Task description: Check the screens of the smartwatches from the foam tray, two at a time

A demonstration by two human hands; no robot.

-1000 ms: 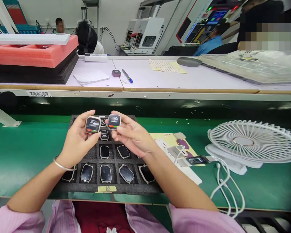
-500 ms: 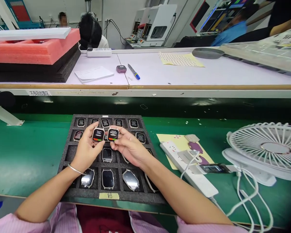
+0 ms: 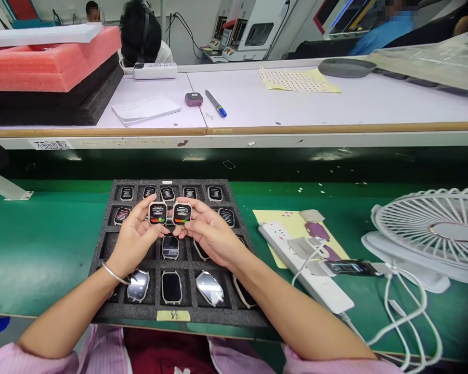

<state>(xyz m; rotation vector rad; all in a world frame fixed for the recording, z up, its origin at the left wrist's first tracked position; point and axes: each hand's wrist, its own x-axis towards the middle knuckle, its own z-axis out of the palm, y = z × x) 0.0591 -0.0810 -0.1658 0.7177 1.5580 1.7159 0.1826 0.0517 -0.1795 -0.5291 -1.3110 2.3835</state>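
My left hand (image 3: 134, 240) holds a smartwatch body (image 3: 157, 213) with a lit screen showing a red and green bar. My right hand (image 3: 210, 234) holds a second smartwatch body (image 3: 181, 213) with the same lit screen, right beside the first. Both hands hover over a black foam tray (image 3: 105, 249) with rows of pockets. Watch bodies with lit screens fill the far rows (image 3: 167, 194). Dark-screened ones lie in the near row (image 3: 172, 286), some tilted.
A white power strip (image 3: 308, 272) with plugs and cables lies right of the tray on a yellow sheet. A white desk fan (image 3: 429, 234) lies at the far right. Beyond, a raised white shelf carries a pen (image 3: 216, 103), notepad, pink foam and papers. Other people sit behind.
Both hands with their watches have sunk lower, from above the tray's far edge to over its middle rows. The view shifted, bringing the far row of lit watches into sight.
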